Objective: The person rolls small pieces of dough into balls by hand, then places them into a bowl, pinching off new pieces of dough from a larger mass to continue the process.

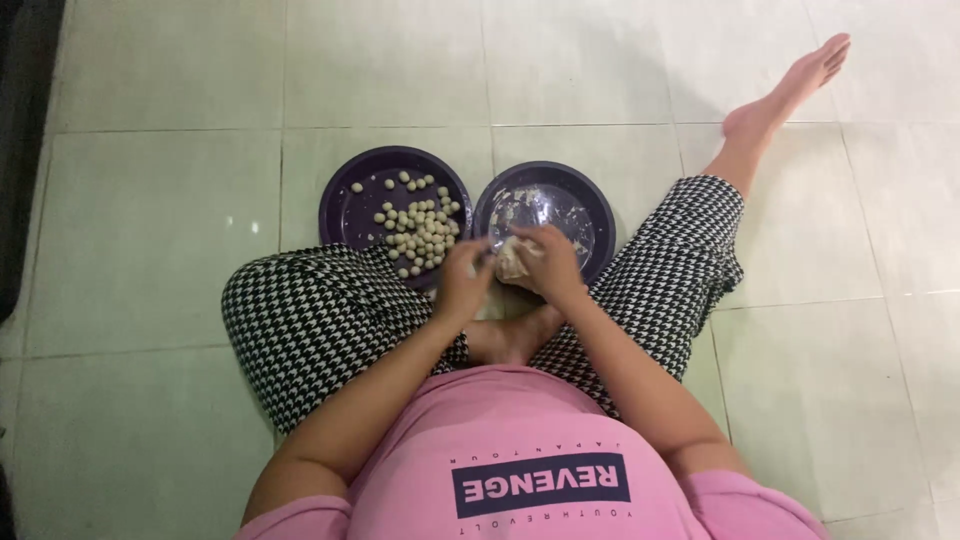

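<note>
Dough lump (515,260) sits mostly hidden inside the right hand (550,262), just over the near rim of the right purple plate (590,205), so its shape is hard to make out. That grip is curled snug around it. Left hand (465,272) pinches at the lump's edge, fingers nearly closed. Small dough balls (418,230) fill the left purple plate (345,205) on the tiled floor (150,230).
</note>
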